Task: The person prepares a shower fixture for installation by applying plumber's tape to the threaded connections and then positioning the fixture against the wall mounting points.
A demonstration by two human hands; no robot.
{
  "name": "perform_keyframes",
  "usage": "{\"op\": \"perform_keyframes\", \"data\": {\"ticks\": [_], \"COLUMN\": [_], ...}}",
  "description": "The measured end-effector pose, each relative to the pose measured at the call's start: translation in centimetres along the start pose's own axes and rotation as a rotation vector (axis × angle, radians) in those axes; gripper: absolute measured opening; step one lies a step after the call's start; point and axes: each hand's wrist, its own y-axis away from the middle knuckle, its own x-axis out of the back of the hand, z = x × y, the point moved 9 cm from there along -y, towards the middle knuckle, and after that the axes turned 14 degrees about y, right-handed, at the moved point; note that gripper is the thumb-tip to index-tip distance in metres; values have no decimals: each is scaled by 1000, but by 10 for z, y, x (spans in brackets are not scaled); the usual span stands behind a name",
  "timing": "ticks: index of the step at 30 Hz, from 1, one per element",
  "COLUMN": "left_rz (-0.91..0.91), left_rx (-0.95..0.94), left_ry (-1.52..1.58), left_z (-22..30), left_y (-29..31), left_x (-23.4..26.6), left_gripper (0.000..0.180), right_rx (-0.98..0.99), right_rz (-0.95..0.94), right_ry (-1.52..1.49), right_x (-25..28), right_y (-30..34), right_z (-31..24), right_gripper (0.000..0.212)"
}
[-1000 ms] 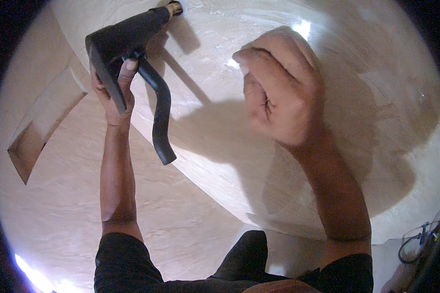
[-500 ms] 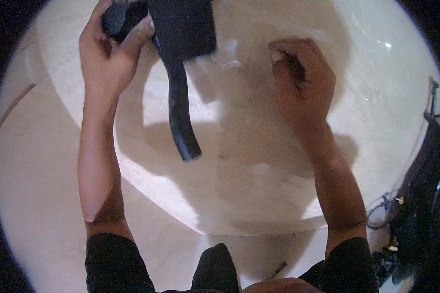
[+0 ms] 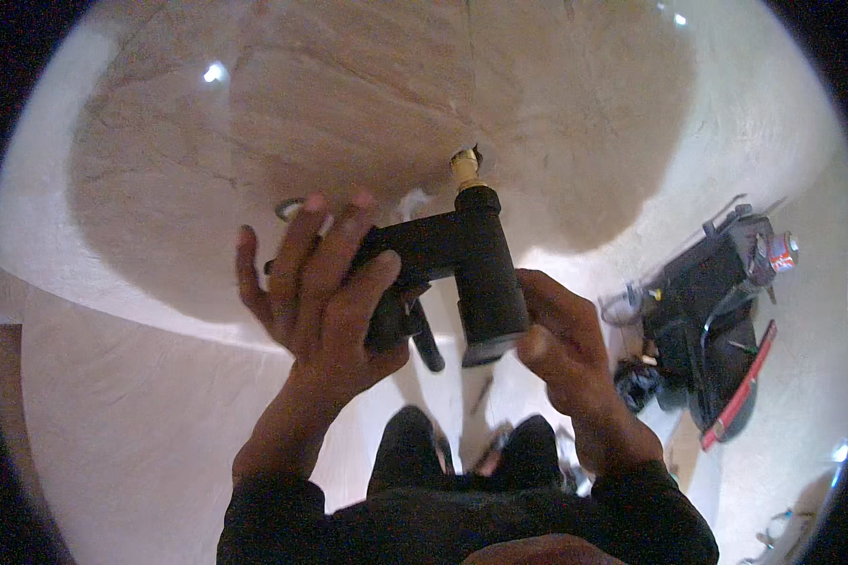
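A matte black mixer tap (image 3: 491,273) with a thick cylindrical body is held up against the wall. Its collar meets a brass fitting (image 3: 464,168) that sticks out of a hole in the plaster. My left hand (image 3: 334,292) holds the tap's left part, fingers spread and partly stretched over it; the far left end is hidden. A thin ring (image 3: 290,209) shows beside those fingertips. Below the tap hangs a short black tube (image 3: 428,339), probably its spout or lever. My right hand (image 3: 563,334) is curled against the right side of the cylinder, fingertips partly hidden.
A rough beige plaster wall (image 3: 349,104) rises ahead, with a rounded edge below. To the right lies a black tool bag (image 3: 702,301), with a red level-like bar (image 3: 740,386) and a red can (image 3: 783,252) by it. My legs (image 3: 405,457) are below.
The black tap has come down and toward the middle, now at the brass fitting. My right hand, empty before, now touches it. My view has shifted, bringing the fitting into sight.
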Motion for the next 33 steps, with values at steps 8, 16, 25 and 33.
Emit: {"op": "perform_keyframes", "data": {"ticks": [8, 16, 25, 33], "left_rz": [-237, -133, -930, -790], "left_rx": [233, 922, 1844, 1926], "left_ry": [98, 738, 1675, 1588], "left_z": [-3, -26, -9, 2], "left_y": [-21, -5, 59, 6], "left_x": [-28, 44, -21, -50], "left_gripper": [31, 45, 48, 70], "right_rx": [-398, -374, -475, -593], "right_rz": [88, 126, 172, 18], "right_ry": [202, 46, 28, 253], "right_x": [18, 22, 23, 28], "right_y": [-1, -8, -1, -17], "right_z": [-16, -23, -33, -56], "right_gripper": [61, 56, 50, 54]}}
